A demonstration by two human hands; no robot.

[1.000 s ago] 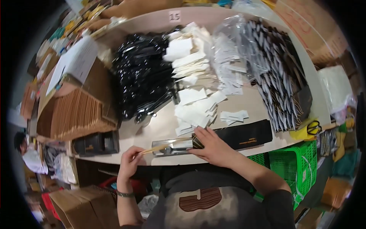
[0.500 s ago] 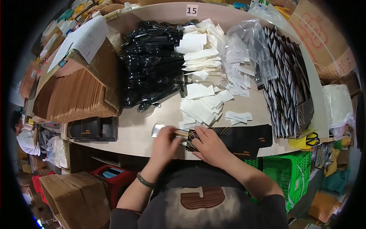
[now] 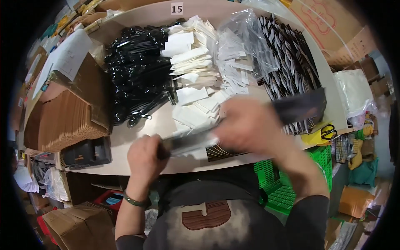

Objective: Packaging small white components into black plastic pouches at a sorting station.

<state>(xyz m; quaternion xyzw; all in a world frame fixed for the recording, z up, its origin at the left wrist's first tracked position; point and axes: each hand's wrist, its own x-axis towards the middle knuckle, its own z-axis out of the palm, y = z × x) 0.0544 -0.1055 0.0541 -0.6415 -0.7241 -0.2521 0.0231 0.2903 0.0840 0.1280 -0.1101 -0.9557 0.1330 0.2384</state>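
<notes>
My left hand (image 3: pixel 143 157) is closed round the near-left end of a blurred dark, shiny strip (image 3: pixel 187 143). That strip runs up to my right hand (image 3: pixel 248 127), which is smeared by motion with its fingers curled. Out past the right hand sticks a long black paper sleeve (image 3: pixel 302 106), lifted above the table. I cannot tell whether strip and sleeve are one piece. Below the right hand, a black sleeve with gold lines (image 3: pixel 225 154) lies at the table's front edge. Loose white paper packets (image 3: pixel 196 116) spread just beyond my hands.
Black wrapped spoons (image 3: pixel 137 71) are heaped at the back left, beside a carton of brown card pieces (image 3: pixel 62 116). A clear bag (image 3: pixel 250 46) and a row of black sleeves (image 3: pixel 287 58) stand back right. Scissors (image 3: pixel 329 132) lie right; a green basket (image 3: pixel 279 189) stands below.
My hands have moved apart, the left toward the lower left, the right up and rightward. A black sleeve has been raised off the table. The whole view has shifted.
</notes>
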